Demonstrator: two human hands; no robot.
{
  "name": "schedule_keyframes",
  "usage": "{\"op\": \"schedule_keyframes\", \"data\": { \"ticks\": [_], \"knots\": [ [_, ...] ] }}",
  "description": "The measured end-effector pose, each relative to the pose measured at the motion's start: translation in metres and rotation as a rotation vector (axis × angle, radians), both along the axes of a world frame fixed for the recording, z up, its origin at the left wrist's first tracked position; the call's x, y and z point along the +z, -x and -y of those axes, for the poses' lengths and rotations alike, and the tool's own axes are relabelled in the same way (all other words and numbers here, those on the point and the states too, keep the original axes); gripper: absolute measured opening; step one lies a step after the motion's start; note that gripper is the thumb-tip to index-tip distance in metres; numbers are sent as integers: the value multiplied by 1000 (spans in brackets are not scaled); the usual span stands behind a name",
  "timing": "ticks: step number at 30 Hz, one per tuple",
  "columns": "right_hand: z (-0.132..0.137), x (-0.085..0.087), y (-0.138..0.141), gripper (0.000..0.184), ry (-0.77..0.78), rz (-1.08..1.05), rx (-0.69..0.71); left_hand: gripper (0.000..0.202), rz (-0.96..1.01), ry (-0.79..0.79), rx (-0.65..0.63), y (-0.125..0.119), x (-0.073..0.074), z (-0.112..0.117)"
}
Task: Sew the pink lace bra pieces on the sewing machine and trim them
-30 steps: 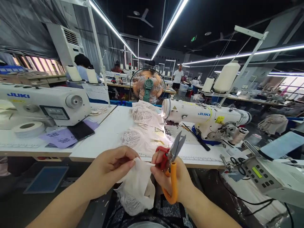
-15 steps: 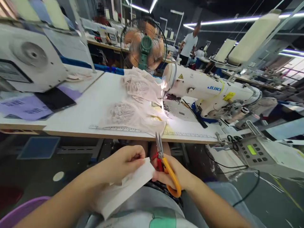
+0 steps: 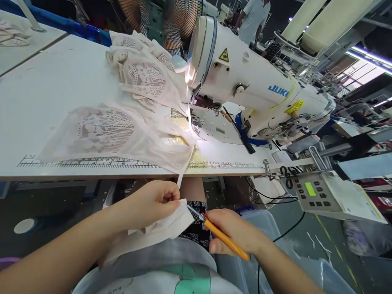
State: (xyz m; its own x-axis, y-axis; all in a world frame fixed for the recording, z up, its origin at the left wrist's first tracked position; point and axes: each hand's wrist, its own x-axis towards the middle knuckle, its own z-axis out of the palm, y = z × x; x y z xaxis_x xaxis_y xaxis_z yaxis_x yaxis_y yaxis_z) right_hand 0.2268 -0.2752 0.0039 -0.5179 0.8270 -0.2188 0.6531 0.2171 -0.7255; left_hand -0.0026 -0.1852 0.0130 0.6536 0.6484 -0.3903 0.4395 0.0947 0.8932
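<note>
My left hand (image 3: 156, 204) pinches a piece of white fabric (image 3: 165, 228) over my lap, below the table's front edge. A pale narrow strip (image 3: 180, 179) runs from the table edge down to these fingers. In my right hand (image 3: 229, 230) is a pair of scissors (image 3: 225, 239) with orange and red handles. Their blades point left and meet the white fabric's upper right edge, close to my left fingertips. On the table, pale lace-patterned fabric pieces (image 3: 107, 128) lie left of the needle of the sewing machine (image 3: 241, 77).
A printed ruler (image 3: 92, 163) runs along the table's front edge. The control box (image 3: 324, 192) juts out at the right, with cables hanging below it. A fan (image 3: 157, 24) stands behind the table, and a person in a white shirt (image 3: 252, 20) is farther back.
The view has come closer to the table and tilted down. The scissors have swung from pointing up to pointing left, their blades now at the white fabric.
</note>
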Motion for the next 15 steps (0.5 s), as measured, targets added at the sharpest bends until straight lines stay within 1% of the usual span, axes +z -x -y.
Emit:
{"op": "schedule_keyframes", "data": {
  "ticks": [6,10,15],
  "knots": [
    [-9,-2,-6,74,95,25,-47,21,-17,66,11,-4,-4,-8],
    [-12,-5,-12,76,157,38,-50,21,-55,124,13,-6,-2,-11],
    [-10,-5,-12,77,236,14,-78,22,-45,129,2,-8,0,-14]
  ]
}}
